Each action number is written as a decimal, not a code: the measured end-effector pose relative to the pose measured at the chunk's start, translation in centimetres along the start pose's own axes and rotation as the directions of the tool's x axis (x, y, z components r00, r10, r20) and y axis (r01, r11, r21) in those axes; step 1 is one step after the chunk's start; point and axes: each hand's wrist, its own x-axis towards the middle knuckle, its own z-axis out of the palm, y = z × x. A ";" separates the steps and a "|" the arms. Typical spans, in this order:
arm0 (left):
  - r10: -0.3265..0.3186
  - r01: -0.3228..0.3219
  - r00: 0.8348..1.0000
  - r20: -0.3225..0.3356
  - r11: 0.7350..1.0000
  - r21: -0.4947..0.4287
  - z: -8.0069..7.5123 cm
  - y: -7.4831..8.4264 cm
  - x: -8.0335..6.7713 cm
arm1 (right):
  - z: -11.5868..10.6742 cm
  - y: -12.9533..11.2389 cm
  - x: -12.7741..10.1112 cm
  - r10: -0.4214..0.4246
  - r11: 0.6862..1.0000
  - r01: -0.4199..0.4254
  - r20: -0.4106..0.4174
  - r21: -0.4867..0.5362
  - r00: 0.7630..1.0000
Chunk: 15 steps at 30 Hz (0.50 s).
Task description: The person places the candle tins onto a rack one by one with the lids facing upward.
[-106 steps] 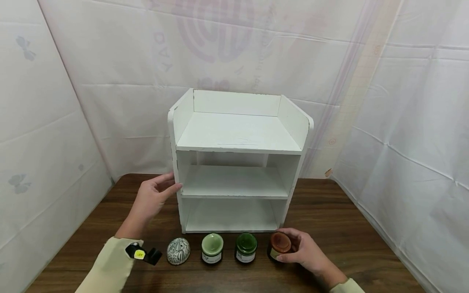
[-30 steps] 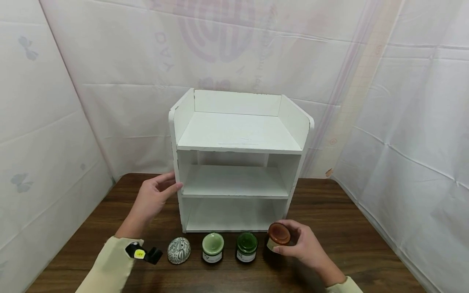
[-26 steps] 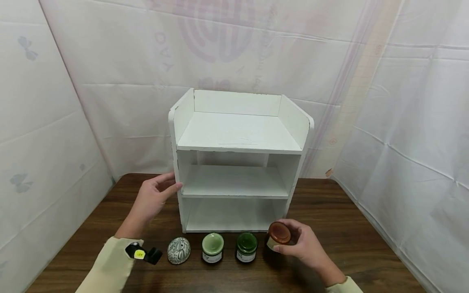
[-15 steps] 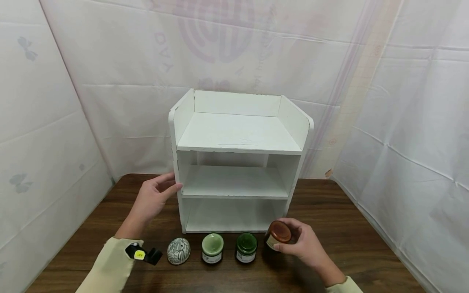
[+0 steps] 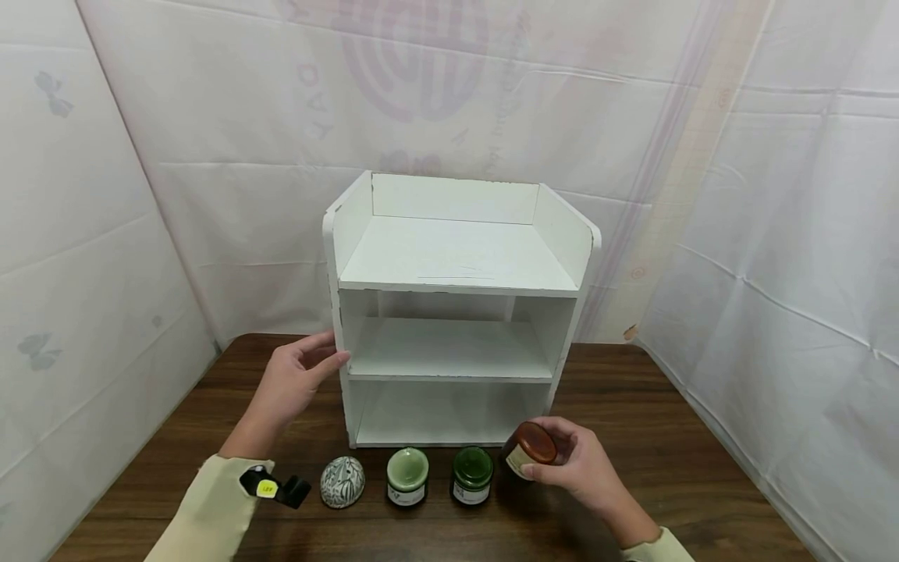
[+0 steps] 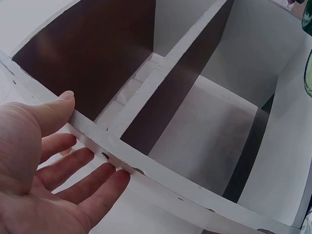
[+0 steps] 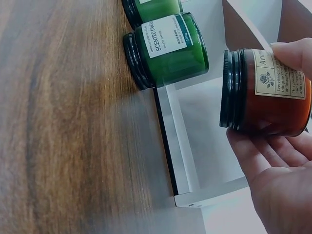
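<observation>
My left hand holds the left side panel of a white shelf unit, its thumb over the front edge and fingertips on the outer face. In my right hand is an amber scented candle jar with a black lid and cream label. It is upside down and tilted, lid to the lower left in the head view, gripped between thumb and fingers. A dark green candle jar stands inverted just left of it. Farther left are a light green candle jar and a black-and-white patterned dome-shaped object.
The three-tiered unit stands on a dark wooden table, just behind the row of jars. White sheeting encloses the back and both sides. A black strap with a yellow sticker sits on the left sleeve.
The right hand has raised the amber candle jar slightly and moved it a little away and leftward, tilting it so more of its label shows. The left hand stays at the shelf unit.
</observation>
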 end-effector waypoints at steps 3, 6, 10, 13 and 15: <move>0.009 -0.009 1.000 0.002 1.000 0.000 -0.1 0.1 0.0 | 0.0 0.1 0.1 -0.010 1.000 0.010 -0.003 0.008 1.000; 0.011 -0.011 1.000 0.001 1.000 -0.002 -0.1 0.1 0.0 | 0.1 0.1 0.1 -0.015 1.000 0.015 -0.005 0.015 1.000; 0.005 -0.005 1.000 -0.004 1.000 -0.005 -0.1 -0.1 0.0 | 0.1 0.0 0.2 -0.001 1.000 0.001 -0.012 0.023 1.000; 0.011 -0.011 1.000 -0.004 1.000 -0.009 -0.1 -0.1 0.1 | 0.1 -0.2 0.3 0.028 0.999 -0.027 -0.022 0.033 0.999; 0.016 -0.016 1.000 0.000 1.000 -0.014 -0.1 -0.1 0.1 | 0.1 -0.3 0.3 0.041 0.998 -0.040 -0.031 0.040 0.999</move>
